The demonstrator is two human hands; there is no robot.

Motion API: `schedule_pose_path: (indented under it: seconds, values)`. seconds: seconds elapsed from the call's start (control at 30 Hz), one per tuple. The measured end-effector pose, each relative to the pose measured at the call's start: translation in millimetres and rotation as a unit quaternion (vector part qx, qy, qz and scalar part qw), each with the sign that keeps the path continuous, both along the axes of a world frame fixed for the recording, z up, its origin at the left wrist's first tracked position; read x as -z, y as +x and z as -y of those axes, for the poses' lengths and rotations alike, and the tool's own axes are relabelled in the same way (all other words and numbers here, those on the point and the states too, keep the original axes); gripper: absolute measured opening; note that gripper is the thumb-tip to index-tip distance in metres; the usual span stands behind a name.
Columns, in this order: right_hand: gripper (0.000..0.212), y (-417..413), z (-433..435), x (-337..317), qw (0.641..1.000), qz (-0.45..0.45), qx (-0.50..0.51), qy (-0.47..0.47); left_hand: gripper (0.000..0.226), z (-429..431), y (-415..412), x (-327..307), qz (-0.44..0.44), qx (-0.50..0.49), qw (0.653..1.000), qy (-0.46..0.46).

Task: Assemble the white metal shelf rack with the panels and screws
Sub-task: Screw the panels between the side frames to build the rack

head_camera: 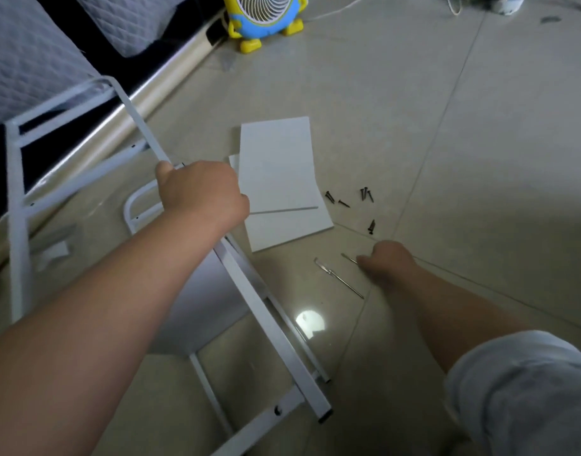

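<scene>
My left hand point(202, 194) grips the rail of a white metal side frame point(269, 324) that slants from upper left down to the lower middle of the floor. A second white frame point(19, 199) leans at the far left. Two white panels point(276, 166) lie stacked on the tiles just right of my left hand. Several black screws point(348, 200) are scattered to the right of the panels. My right hand point(389, 261) rests low on the floor, its fingers closed on the end of a thin metal tool point(348, 258). Another thin metal tool point(340, 278) lies beside it.
A bed with a grey quilted cover point(35, 51) and a dark base runs along the left. A yellow and blue toy-shaped fan point(266, 18) stands at the top, with a white cable point(342, 9) on the floor behind it. My knee in light cloth point(526, 390) fills the lower right.
</scene>
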State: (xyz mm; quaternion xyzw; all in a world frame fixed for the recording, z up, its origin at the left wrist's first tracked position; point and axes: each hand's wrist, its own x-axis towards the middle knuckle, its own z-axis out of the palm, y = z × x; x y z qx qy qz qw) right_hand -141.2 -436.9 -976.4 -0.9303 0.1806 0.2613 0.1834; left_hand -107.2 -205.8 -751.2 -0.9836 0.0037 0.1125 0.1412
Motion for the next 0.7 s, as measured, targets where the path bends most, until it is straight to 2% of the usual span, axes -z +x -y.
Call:
schedule_pose_path:
  seconds: [0.17,0.3,0.47,0.7]
  values:
    - [0.026,20,5,6,0.994,0.092,0.048,-0.021,0.026,-5,1,6,0.027,-0.004,0.998,-0.049]
    - [0.023,37,4,15,0.991,0.134,0.02,-0.013,0.027,-8,-4,6,0.077,-0.01,0.991,-0.106]
    - [0.026,46,-5,19,0.991,0.129,0.012,-0.038,0.026,-8,-5,8,0.103,-0.015,0.983,-0.15]
    - [0.023,40,-6,19,0.991,0.123,-0.004,-0.052,0.026,-7,-8,7,0.12,-0.014,0.979,-0.164]
